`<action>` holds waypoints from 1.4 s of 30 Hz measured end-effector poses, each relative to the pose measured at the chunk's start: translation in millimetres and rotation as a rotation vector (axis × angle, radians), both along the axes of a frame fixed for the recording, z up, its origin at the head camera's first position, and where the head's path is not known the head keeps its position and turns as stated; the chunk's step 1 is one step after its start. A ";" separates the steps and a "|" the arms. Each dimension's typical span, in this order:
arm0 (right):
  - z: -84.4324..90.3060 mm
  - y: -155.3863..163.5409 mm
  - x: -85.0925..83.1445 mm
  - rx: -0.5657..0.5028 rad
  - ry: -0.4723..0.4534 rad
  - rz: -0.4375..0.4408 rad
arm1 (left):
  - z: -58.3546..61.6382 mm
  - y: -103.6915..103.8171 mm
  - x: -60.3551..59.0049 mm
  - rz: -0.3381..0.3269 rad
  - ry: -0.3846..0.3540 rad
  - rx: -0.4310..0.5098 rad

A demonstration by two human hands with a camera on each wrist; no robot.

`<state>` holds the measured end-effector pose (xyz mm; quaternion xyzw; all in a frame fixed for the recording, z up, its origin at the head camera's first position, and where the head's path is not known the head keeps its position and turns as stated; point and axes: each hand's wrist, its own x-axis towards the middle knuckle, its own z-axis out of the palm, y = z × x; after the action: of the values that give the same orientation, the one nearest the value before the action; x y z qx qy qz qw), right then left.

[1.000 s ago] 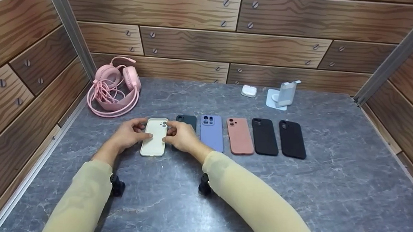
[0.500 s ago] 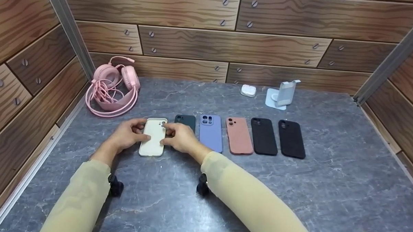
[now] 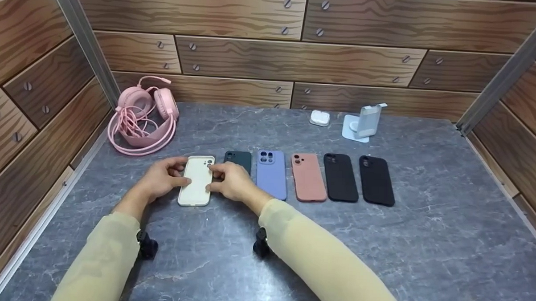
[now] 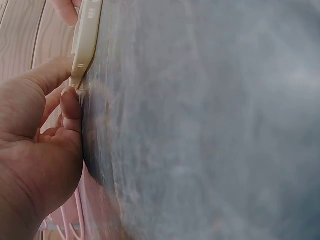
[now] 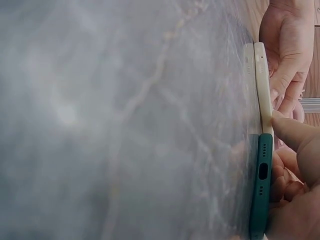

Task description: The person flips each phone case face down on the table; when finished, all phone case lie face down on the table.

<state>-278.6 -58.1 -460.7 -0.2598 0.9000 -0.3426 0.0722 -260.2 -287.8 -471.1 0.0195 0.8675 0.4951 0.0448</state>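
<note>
A cream phone case (image 3: 197,183) lies back up at the left end of a row of cases on the table. My left hand (image 3: 159,179) holds its left edge, thumb on the near part and fingers at the upper corner. On the right edge, my right hand (image 3: 235,181) pinches the case with thumb and index finger near the camera holes. That hand covers the lower part of a dark green phone case (image 3: 240,159). In the right wrist view, the green case's bottom end (image 5: 261,185) stands close beside the cream one (image 5: 263,90).
Rightward in the row lie a purple phone case (image 3: 272,179), a pink one (image 3: 309,181) and two black ones (image 3: 341,180) (image 3: 377,183). Behind are a pink headset (image 3: 144,115), a white earbud case (image 3: 319,118) and a pale stand (image 3: 367,122). Wood-patterned walls enclose the table.
Both hands stay at the cream case. My right index finger has slid slightly down its edge, and my left thumb has drawn back a little. The head view has shifted slightly.
</note>
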 end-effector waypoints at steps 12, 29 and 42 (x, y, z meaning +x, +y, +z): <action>1.1 0.7 0.8 -0.006 0.010 0.014 | -0.3 0.1 1.7 -0.024 0.041 0.030; 2.0 1.5 0.3 0.023 0.038 0.039 | 12.7 5.2 4.4 -0.021 -0.008 0.229; 0.2 3.2 -0.6 0.026 0.046 0.049 | 25.2 9.6 2.7 -0.107 -0.057 0.377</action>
<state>-279.2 -54.8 -460.5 -0.2888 0.8991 -0.3229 0.0631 -257.5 -278.2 -445.9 0.0596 0.7556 0.6459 0.0914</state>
